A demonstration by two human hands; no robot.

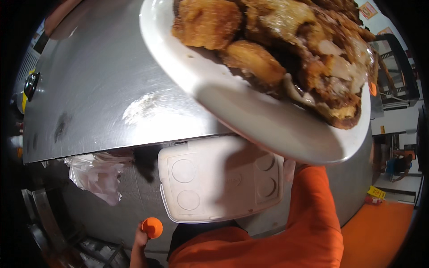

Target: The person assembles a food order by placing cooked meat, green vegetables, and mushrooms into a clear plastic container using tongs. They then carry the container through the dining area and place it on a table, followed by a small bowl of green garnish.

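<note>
A white oval plate (pixel 214 107) is raised close in front of me, tilted and filling the upper right. Browned roast chicken pieces (pixel 333 67) lie on it, with golden fried chunks (pixel 208 24) at their left. My right arm, in an orange sleeve, reaches up to the plate's underside. Only a little skin of my right hand (pixel 289 170) shows below its rim; the fingers are hidden, and the hand seems to support the plate. Low at the left, my left hand (pixel 142 234) is closed around an orange cup (pixel 152 228).
A pale cooler (pixel 214 178) with round lid recesses stands before my body, beside the steel table (pixel 98 89). A crumpled plastic bag (pixel 100 174) hangs under the table's edge. Another person's arm (pixel 62 15) rests at the far left. A dark-framed appliance (pixel 395 71) stands at right.
</note>
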